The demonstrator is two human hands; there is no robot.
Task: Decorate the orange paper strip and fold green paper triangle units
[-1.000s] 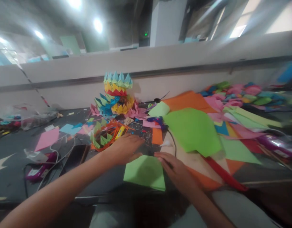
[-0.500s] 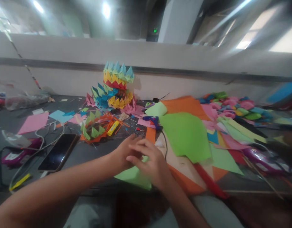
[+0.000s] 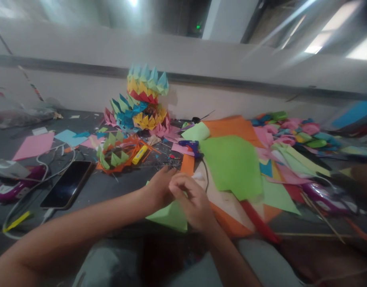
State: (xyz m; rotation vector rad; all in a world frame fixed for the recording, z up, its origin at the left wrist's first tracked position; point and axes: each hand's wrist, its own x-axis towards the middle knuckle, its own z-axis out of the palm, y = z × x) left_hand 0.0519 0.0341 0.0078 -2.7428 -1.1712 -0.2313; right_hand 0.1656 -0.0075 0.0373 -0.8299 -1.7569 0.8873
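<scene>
My left hand is over the front of the table, its visible fingers stretched out and partly hidden behind my right hand. My right hand is beside it, thumb and forefinger closed in a pinch against the left fingers; anything between them is too small to make out. Under both hands lies a light green paper sheet. Just beyond them are a strip of orange paper and a blue glue gun. A ring of folded green and orange paper sits to the left, beside a yellow glue stick or tube.
Stacked folded-paper rings stand near the wall. A phone with cables and a purple device are at left. Green paper sheets cover the right side; coloured paper pieces and another purple device lie farther right.
The view has tilted down and shifted slightly right. My right thumb and forefinger have come together against my left fingers; earlier they were apart.
</scene>
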